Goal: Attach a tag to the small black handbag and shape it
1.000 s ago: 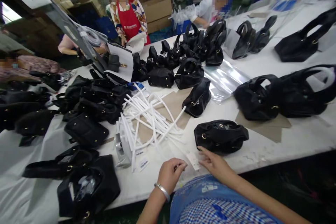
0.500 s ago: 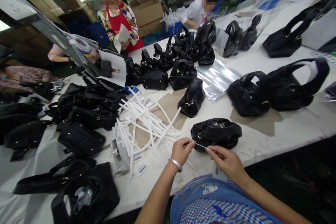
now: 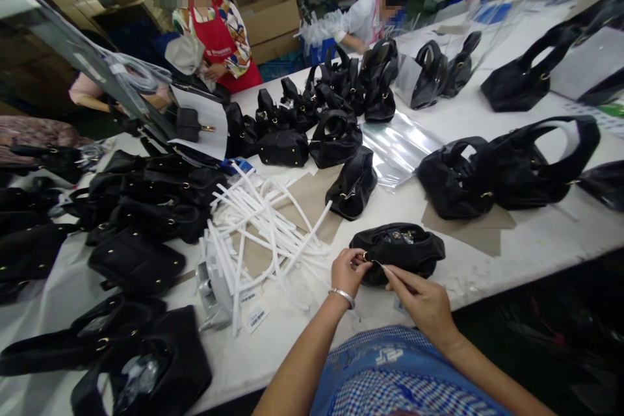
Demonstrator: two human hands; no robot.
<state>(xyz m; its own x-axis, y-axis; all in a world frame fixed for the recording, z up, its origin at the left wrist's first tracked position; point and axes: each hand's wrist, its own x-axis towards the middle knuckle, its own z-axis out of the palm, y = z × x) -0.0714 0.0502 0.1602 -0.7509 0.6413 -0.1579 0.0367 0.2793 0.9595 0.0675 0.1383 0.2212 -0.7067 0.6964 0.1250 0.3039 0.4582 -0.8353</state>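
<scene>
Left hand (image 3: pixel 349 271) and right hand (image 3: pixel 423 299), fingers pinched on thin strand (image 3: pixel 377 263) at black handbag (image 3: pixel 400 248); labels unreadable.

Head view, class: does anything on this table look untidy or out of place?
Yes. The white tubes lie in a loose crisscross tangle over brown card sheets, left of the black bag both hands touch. Small barcode labels lie scattered near the table's front edge.

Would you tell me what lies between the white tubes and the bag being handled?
In the head view, only bare white table separates the white tubes from the bag.
</scene>
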